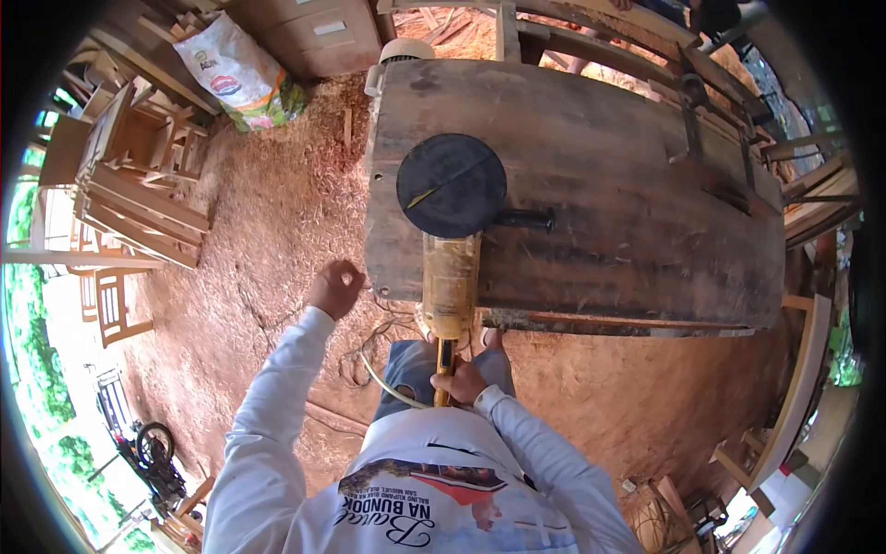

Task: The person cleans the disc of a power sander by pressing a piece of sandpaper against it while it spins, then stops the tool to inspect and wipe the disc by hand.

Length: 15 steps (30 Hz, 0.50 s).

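Note:
A yellow disc sander point(450, 282) lies on the dark wooden table with its round black pad point(451, 185) facing up. A thin yellowish mark and a line cross the pad. Its black side handle point(526, 219) points right over the tabletop. My right hand point(459, 380) is wrapped round the sander's rear handle, close to my waist. Off the table's left edge, my left hand point(337, 288) hangs in the air with fingers curled and thumb and fingertip together. I see nothing in it. A pale cord point(380, 380) runs from the rear handle toward the floor.
The worn tabletop point(628, 203) fills the space ahead and to the right. Shavings cover the floor point(268, 212), where loose cords lie. Chairs and wooden parts point(138, 212) stand left, near a printed sack point(235, 72). A bicycle or motorbike point(157, 457) is at lower left.

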Tool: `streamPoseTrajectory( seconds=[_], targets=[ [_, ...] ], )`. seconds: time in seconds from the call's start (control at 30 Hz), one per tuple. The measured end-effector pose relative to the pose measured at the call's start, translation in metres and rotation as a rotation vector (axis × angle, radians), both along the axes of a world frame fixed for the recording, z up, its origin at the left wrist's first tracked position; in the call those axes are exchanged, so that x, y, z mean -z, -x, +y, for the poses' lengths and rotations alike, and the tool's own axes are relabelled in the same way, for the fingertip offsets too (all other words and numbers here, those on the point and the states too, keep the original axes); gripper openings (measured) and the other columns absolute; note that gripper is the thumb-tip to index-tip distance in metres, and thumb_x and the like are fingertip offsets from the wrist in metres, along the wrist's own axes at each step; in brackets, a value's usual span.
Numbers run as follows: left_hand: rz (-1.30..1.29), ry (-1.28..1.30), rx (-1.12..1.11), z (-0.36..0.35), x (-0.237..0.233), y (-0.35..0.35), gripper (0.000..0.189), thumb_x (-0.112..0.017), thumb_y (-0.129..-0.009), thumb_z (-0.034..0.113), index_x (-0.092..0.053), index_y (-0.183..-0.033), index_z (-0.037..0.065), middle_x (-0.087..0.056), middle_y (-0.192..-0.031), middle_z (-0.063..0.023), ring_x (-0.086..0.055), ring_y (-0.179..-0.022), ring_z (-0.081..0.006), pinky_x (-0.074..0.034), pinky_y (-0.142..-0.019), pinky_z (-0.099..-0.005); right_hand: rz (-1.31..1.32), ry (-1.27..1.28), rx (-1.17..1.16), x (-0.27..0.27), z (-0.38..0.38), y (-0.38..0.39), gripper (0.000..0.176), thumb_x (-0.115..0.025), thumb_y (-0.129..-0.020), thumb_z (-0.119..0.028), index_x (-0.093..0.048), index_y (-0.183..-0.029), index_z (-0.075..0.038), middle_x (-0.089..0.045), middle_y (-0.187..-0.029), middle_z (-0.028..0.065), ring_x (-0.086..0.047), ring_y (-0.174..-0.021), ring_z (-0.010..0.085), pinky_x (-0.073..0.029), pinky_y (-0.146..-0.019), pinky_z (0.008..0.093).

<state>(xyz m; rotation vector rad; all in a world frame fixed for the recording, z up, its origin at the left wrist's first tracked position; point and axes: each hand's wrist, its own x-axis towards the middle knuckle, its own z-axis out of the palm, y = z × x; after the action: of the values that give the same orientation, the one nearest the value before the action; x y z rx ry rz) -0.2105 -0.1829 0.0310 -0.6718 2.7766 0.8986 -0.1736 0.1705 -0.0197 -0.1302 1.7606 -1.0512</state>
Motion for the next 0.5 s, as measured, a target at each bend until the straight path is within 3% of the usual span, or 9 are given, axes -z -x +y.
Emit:
streamPoseTrajectory(
  seconds=[0.03, 0.1, 0.17, 0.27, 0.37, 0.5],
  targets=[
    [-0.032, -0.048, -0.114, 0.020, -0.001, -0.003, 0.020, -0.075, -0.084, 0.026, -0.068, -0.082, 0.007, -0.072, -0.089, -0.0155, -0.071, -0.085, -0.0315, -0.055, -0.074, -0.0426, 0.024, -0.018, 0.009, -0.004, 0.000, 0.002, 0.054, -0.077, -0.077, -0.041, -0.066, -0.111, 0.000, -0.073, -0.101, 0.0221, -0.072, -0.097, 0.0342, -0.055, -0.087, 0.0412],
    [0.013, 0.088, -0.005, 0.040, 0.018, -0.018, 0.027, -0.076, -0.084, 0.026, -0.061, -0.077, 0.004, -0.069, -0.085, -0.0132, -0.070, -0.074, -0.0311, -0.054, -0.066, -0.0409, 0.034, 0.002, 0.027, -0.012, 0.003, 0.007, 0.054, -0.076, -0.077, -0.039, -0.065, -0.112, 0.000, -0.073, -0.101, 0.0226, -0.072, -0.098, 0.0345, -0.056, -0.086, 0.0414],
    [0.018, 0.063, -0.059, 0.060, 0.022, -0.026, 0.027, -0.076, -0.084, 0.024, -0.059, -0.078, 0.004, -0.069, -0.083, -0.0118, -0.070, -0.072, -0.0298, -0.055, -0.067, -0.0407, 0.046, -0.022, 0.022, -0.014, 0.008, 0.012, 0.054, -0.076, -0.077, -0.038, -0.065, -0.113, 0.000, -0.073, -0.101, 0.0224, -0.072, -0.097, 0.0342, -0.056, -0.084, 0.0414],
    [0.124, -0.263, -0.193, 0.078, 0.033, -0.042, 0.023, -0.073, -0.086, 0.023, -0.061, -0.085, 0.003, -0.069, -0.086, -0.0122, -0.071, -0.075, -0.0283, -0.056, -0.070, -0.0395, 0.137, -0.067, -0.025, -0.023, 0.025, 0.026, 0.053, -0.076, -0.076, -0.035, -0.065, -0.114, 0.000, -0.073, -0.099, 0.0208, -0.072, -0.093, 0.0335, -0.056, -0.082, 0.0413],
    [0.053, -0.295, -0.113, 0.089, 0.040, -0.055, 0.022, -0.071, -0.089, 0.022, -0.063, -0.094, 0.002, -0.070, -0.089, -0.0132, -0.072, -0.077, -0.0279, -0.057, -0.071, -0.0392, 0.193, -0.056, -0.052, -0.028, 0.045, 0.045, 0.052, -0.077, -0.075, -0.032, -0.066, -0.117, -0.003, -0.073, -0.095, 0.0200, -0.073, -0.087, 0.0344, -0.057, -0.079, 0.0418],
    [-0.003, -0.353, -0.150, 0.112, 0.050, -0.066, 0.023, -0.068, -0.092, 0.023, -0.065, -0.099, 0.002, -0.071, -0.091, -0.0147, -0.072, -0.080, -0.0295, -0.057, -0.074, -0.0403, 0.291, -0.201, -0.148, -0.032, 0.079, 0.073, 0.046, -0.076, -0.074, -0.034, -0.068, -0.107, -0.003, -0.074, -0.088, 0.0201, -0.074, -0.083, 0.0365, -0.058, -0.075, 0.0438]
  ],
)
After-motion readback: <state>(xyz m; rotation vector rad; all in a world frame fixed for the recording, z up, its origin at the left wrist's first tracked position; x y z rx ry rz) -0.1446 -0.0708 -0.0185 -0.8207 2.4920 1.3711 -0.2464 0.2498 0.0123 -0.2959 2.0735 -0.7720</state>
